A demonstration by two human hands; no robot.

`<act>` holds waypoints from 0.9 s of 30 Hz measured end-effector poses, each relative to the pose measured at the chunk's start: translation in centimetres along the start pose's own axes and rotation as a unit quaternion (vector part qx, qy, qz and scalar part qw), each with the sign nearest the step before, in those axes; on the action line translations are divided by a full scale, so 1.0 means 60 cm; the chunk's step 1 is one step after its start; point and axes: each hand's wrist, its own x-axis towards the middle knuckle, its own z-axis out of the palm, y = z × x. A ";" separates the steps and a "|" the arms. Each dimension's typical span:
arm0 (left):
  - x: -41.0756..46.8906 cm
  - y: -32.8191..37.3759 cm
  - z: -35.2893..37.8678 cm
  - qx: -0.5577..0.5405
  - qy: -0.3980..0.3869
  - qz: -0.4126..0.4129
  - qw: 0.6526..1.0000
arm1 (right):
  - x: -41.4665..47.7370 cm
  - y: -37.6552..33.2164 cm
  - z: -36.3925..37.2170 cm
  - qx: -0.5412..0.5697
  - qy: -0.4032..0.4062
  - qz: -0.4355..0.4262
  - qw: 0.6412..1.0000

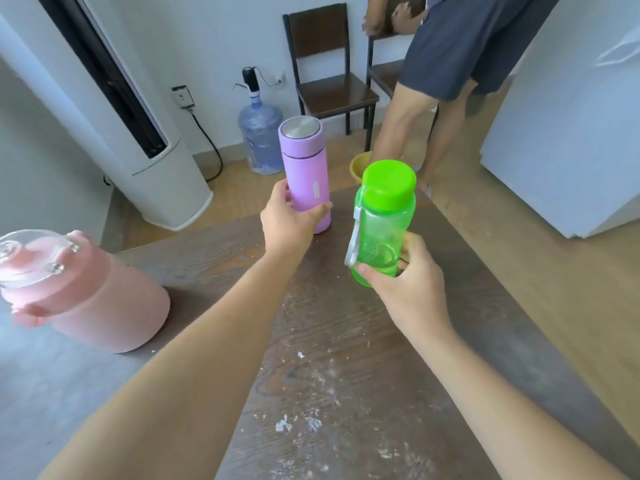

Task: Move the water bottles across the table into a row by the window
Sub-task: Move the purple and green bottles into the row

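Our left hand (289,221) grips the purple bottle (304,171), upright at the table's (346,341) far edge. Right hand (405,282) holds the green bottle (382,220) just beside it. Pink bottle (86,289) stands near-left, well apart.

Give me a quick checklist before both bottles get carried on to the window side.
1. Left hand wrapped around the purple bottle: ok.
2. Right hand gripping the green bottle low on its body: ok.
3. Both lids seated: ok by look; tightness cannot tell.
4. Purple bottle lifted off the table: cannot tell.
5. Pink bottle standing apart at the left, not in the way: ok.
6. Window and the row spot in sight: not ok, neither shows.
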 end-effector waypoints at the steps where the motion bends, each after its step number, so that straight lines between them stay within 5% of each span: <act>1: -0.007 0.001 -0.003 -0.004 0.008 0.001 1.000 | 0.002 -0.001 -0.001 -0.008 0.002 -0.003 1.000; 8: -0.138 -0.007 -0.115 -0.092 0.021 0.028 0.995 | -0.099 -0.033 -0.012 -0.042 -0.002 -0.037 0.998; 18: -0.368 -0.151 -0.451 -0.114 0.081 -0.029 0.990 | -0.420 -0.139 0.112 -0.003 -0.141 -0.043 0.989; 27: -0.526 -0.315 -0.759 -0.105 0.214 -0.093 0.967 | -0.651 -0.251 0.276 0.000 -0.274 -0.095 0.957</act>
